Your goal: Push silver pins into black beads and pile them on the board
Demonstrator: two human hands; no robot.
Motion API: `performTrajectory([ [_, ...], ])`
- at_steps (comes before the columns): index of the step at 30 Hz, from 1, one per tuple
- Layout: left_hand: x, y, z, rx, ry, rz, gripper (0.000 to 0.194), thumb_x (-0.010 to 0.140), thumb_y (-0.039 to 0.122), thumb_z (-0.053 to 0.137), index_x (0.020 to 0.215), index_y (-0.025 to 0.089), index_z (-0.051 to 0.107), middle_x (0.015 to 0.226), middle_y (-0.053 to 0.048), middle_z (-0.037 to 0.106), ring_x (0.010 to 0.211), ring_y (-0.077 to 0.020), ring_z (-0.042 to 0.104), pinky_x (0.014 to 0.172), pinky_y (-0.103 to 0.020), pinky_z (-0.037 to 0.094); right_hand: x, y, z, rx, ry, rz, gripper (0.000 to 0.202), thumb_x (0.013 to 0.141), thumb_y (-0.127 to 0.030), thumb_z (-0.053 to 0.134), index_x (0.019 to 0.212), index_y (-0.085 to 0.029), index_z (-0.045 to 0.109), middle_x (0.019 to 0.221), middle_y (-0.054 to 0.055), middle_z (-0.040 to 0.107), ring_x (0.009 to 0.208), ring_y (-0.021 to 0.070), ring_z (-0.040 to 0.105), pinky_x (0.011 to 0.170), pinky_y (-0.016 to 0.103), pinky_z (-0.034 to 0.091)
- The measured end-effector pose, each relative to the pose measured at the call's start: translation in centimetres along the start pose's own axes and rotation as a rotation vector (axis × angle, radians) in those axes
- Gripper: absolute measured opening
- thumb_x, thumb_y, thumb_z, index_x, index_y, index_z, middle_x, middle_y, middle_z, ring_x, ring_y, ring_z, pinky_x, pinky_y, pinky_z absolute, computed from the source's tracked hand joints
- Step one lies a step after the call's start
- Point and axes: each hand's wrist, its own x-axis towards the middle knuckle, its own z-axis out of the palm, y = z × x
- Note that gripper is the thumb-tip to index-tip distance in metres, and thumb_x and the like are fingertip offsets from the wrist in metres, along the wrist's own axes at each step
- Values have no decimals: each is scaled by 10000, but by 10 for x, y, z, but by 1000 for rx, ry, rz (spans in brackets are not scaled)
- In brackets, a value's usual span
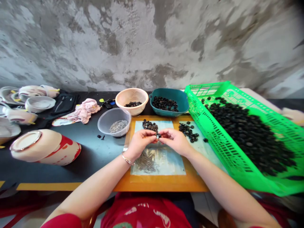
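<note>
Pinching small black part [158, 136] above pale sheet [169, 163]: left hand [142, 141] and right hand [175, 141], fingertips of both clamped on it. Judged light, stiff, possibly slick; edges best hold. Metal pins [146, 162] at part's 7 o'clock, black discs [150, 125] at 11.

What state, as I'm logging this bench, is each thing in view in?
Left hand: pinching a small dark piece
Right hand: pinching the same piece
Peach round plastic bowl: partly filled, black pieces
Teal rounded plastic basin: partly filled, black pieces
Translucent round plastic bowl: partly filled, thin metal pins
Green rectangular plastic crate: heaped, black pieces
Pale pink cloth: crumpled
White-and-red rounded container: upright or lying, unclear
</note>
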Motion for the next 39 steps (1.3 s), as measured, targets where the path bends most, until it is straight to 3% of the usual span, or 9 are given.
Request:
performTrajectory([
  [39,-9,5,5,-5,-69,58,265,645,307,851,822,140,747,669,-48,735,603,-163,688,659,-306,581,-5,-2,4,141,21,-28,315,747,-417,779,944,-199,667,823,35,733,696,180,702,698,346,601],
])
